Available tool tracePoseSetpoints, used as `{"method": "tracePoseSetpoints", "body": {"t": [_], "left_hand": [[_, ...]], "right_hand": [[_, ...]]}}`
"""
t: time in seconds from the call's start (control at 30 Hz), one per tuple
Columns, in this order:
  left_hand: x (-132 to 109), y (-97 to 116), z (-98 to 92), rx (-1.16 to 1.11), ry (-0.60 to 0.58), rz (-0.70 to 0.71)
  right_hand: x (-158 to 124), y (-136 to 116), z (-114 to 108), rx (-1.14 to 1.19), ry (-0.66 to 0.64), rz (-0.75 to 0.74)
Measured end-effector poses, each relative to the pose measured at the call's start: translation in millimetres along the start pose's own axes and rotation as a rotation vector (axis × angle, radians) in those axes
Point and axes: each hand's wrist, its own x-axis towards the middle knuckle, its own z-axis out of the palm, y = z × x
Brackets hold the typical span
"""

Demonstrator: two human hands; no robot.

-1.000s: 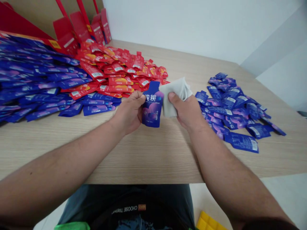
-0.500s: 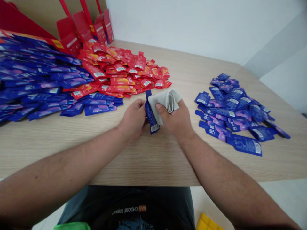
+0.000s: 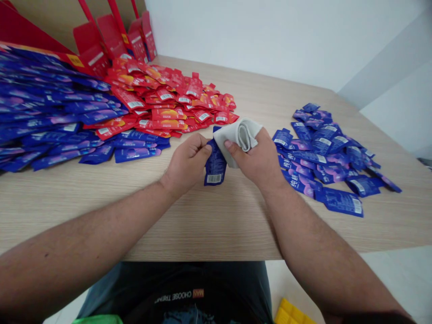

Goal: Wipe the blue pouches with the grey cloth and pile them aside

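My left hand (image 3: 187,162) pinches the upper part of a blue and purple sachet (image 3: 215,166), which hangs with its barcode side up just above the wooden table top. My right hand (image 3: 253,155) is shut on a folded grey cloth (image 3: 238,139). The cloth presses against the sachet's upper right side and hides its spout end.
A large heap of blue sachets (image 3: 50,108) lies at the left, with red sachets (image 3: 168,101) behind it. A smaller blue pile (image 3: 324,153) lies right of my hands. Red cartons (image 3: 111,40) stand at the back, against a white wall (image 3: 270,40).
The sachet has turned from its printed front to its barcode side. The cloth has moved from beside the sachet to over its upper part, and both hands have shifted closer together.
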Motion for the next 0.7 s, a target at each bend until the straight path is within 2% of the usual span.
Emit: {"method": "tracePoseSetpoints", "body": {"t": [0.1, 0.27, 0.37, 0.43, 0.5, 0.57, 0.63, 0.7], "left_hand": [[-1.1, 8.6, -2.3, 0.062, -0.018, 0.047], [-2.9, 15.1, -2.2, 0.011, -0.165, 0.093], [-4.6, 16.3, -0.7, 0.025, -0.184, 0.107], [-5.4, 15.4, 1.5, -0.003, -0.178, 0.082], [-5.1, 13.1, 4.7, -0.118, -0.136, -0.017], [-3.0, 9.9, 7.7, -0.302, -0.057, -0.178], [0.9, 7.5, 9.1, -0.462, 0.036, -0.310], [5.2, 6.7, 8.7, -0.542, 0.094, -0.374]], "right_hand": [[0.8, 1.2, -0.3, 0.035, -0.043, -0.030], [4.2, 5.4, -3.4, 0.027, 0.039, 0.056], [7.5, 9.8, -6.8, 0.016, 0.028, 0.073], [8.1, 11.0, -7.1, -0.009, 0.062, 0.111], [6.1, 8.6, -4.3, -0.022, 0.072, 0.108], [1.5, 2.2, 1.0, -0.010, 0.012, 0.037], [-3.9, -6.0, 7.0, 0.005, -0.139, -0.067], [-8.0, -13.2, 11.2, 0.000, -0.313, -0.147]]}}
